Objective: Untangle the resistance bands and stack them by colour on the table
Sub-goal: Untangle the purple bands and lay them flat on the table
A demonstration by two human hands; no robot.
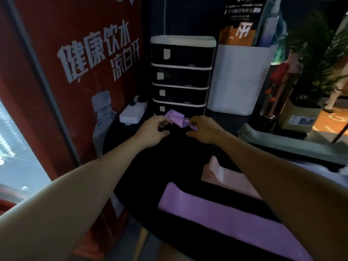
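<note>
Both hands, left point(153, 129) and right point(202, 129), pinch a twisted purple rubber band point(177, 118); overstretching risks it snapping free.

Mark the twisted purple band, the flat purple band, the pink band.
twisted purple band point(177, 118), head view, middle fold
flat purple band point(216, 210), head view, flat middle
pink band point(228, 177), head view, flat top
</note>
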